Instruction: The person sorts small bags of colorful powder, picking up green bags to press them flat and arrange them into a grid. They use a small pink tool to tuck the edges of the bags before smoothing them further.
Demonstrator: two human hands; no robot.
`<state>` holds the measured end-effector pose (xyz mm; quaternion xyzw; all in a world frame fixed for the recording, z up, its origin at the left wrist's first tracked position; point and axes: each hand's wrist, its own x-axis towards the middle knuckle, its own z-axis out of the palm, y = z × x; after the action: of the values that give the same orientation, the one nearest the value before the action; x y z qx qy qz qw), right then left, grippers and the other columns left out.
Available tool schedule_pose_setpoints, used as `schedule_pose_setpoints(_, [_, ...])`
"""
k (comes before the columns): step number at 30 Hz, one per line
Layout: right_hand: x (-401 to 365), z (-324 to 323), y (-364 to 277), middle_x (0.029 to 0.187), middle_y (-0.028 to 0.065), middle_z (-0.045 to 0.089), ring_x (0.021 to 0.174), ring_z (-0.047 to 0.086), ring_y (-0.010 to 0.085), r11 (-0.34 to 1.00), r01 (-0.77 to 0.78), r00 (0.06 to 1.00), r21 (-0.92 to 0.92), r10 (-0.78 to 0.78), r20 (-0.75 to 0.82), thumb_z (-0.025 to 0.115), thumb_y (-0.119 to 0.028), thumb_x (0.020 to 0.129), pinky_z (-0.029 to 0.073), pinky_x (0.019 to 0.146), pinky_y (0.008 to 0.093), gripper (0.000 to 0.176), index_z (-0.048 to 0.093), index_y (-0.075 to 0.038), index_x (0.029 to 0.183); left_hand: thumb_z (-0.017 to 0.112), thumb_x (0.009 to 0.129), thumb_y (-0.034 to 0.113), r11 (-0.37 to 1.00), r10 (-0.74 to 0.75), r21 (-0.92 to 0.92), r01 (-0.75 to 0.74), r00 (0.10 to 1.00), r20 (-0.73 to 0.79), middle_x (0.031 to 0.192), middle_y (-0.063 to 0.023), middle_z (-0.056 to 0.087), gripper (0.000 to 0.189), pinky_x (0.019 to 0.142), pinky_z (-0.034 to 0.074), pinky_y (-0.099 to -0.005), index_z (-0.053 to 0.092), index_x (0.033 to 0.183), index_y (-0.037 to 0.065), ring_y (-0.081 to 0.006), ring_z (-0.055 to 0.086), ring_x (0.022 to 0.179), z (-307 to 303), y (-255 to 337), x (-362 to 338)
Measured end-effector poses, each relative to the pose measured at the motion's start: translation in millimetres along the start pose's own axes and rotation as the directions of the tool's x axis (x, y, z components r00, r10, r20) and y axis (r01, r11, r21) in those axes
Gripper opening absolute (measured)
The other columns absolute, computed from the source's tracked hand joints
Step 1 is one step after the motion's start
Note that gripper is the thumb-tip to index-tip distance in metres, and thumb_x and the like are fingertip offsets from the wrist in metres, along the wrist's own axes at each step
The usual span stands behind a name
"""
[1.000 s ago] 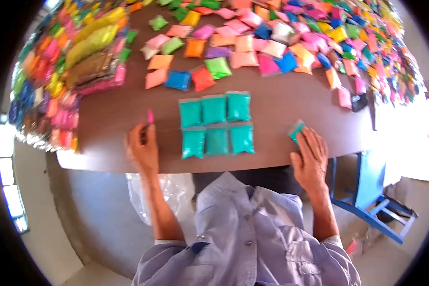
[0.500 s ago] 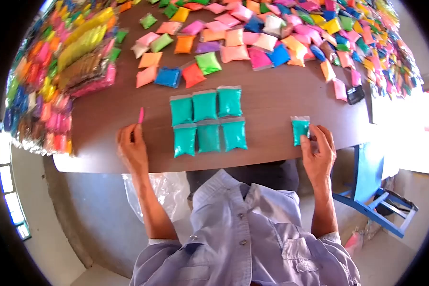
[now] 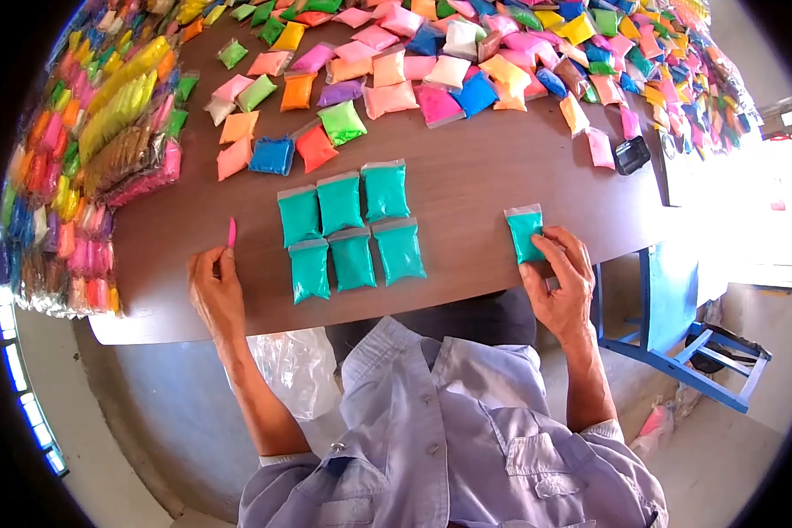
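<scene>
My left hand (image 3: 217,286) is closed in a pinch on a small pink plastic stick (image 3: 232,231), which points up from its fingertips. On the right, my right hand (image 3: 561,280) grips a small teal packet (image 3: 524,233) by its lower right edge, between thumb and fingers. Whether that packet rests on the table cannot be made out. Between the hands, several matching teal packets (image 3: 353,257) lie in two rows, their clear zip edges facing away from me. Neither hand touches these rows.
Loose packets of many colours (image 3: 392,97) cover the far side of the brown table (image 3: 466,189). Stacked packets (image 3: 106,150) fill the left end. A black tray-like object (image 3: 631,155) sits at the right. A blue chair frame (image 3: 669,299) stands beyond the right edge.
The whole view has shifted and turned slightly, so the table things appear further left. Both hands keep their hold; the teal packet in my right hand looks a little more tilted.
</scene>
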<state>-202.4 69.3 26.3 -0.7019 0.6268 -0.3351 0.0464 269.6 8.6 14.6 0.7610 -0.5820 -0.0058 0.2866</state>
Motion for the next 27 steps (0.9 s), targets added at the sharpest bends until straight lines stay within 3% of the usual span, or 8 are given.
schedule_pose_setpoints(6, [-2, 3, 4, 0.122, 0.0133, 0.069, 0.104, 0.069, 0.0314, 0.999, -0.014, 1.000, 0.038, 0.014, -0.001, 0.084, -0.002, 0.075, 0.056, 0.090, 0.0412, 0.035, 0.077, -0.003, 0.109, 0.071, 0.098, 0.017, 1.000, -0.001, 0.003, 0.001, 1.000, -0.005, 0.099, -0.0117, 0.068, 0.015, 0.074, 0.053, -0.0399, 0.073, 0.101, 0.003, -0.0294, 0.067, 0.086, 4, -7, -2])
schedule_pose_setpoints(15, [-1, 14, -11, 0.117, 0.0117, 0.070, 0.091, 0.073, 0.0263, 0.996, 0.084, 0.995, 0.010, -0.083, -0.057, 0.086, -0.001, 0.075, 0.060, 0.076, 0.0366, 0.030, 0.077, -0.001, 0.104, 0.072, 0.097, 0.015, 0.999, -0.025, 0.032, 0.025, 1.000, 0.003, 0.101, -0.0124, 0.067, 0.012, 0.077, 0.052, -0.0434, 0.071, 0.101, 0.004, -0.0328, 0.067, 0.090, 4, -4, -3])
schedule_pose_setpoints(18, [-1, 19, -34, 0.116, 0.0116, 0.070, 0.087, 0.074, 0.0246, 0.993, 0.093, 0.993, 0.079, -0.087, -0.076, 0.087, -0.001, 0.074, 0.060, 0.072, 0.0349, 0.030, 0.078, -0.002, 0.102, 0.071, 0.096, 0.014, 0.998, 0.038, 0.053, -0.035, 0.998, -0.046, 0.101, -0.0120, 0.067, 0.010, 0.079, 0.052, -0.0439, 0.071, 0.101, 0.005, -0.0327, 0.066, 0.092, 4, 2, -6])
schedule_pose_setpoints(22, [7, 34, -74, 0.114, 0.0097, 0.072, 0.086, 0.074, 0.0235, 0.938, 0.291, 0.957, 0.187, -0.285, -0.060, 0.093, -0.006, 0.066, 0.061, 0.071, 0.0341, 0.039, 0.079, -0.008, 0.102, 0.072, 0.096, 0.014, 0.999, -0.023, -0.031, 0.021, 0.995, -0.094, 0.100, -0.0110, 0.067, 0.009, 0.078, 0.051, -0.0427, 0.072, 0.099, 0.005, -0.0313, 0.066, 0.091, 9, 3, -10])
schedule_pose_setpoints(27, [25, 69, -109, 0.111, 0.0045, 0.071, 0.086, 0.072, 0.0210, 0.871, 0.447, 0.893, 0.205, -0.420, -0.162, 0.090, -0.008, 0.068, 0.057, 0.068, 0.0331, 0.035, 0.077, -0.012, 0.101, 0.072, 0.096, 0.014, 0.993, -0.084, -0.095, 0.074, 0.990, -0.112, 0.098, -0.0098, 0.067, 0.009, 0.077, 0.051, -0.0412, 0.073, 0.098, 0.005, -0.0294, 0.065, 0.089, 6, 9, -11])
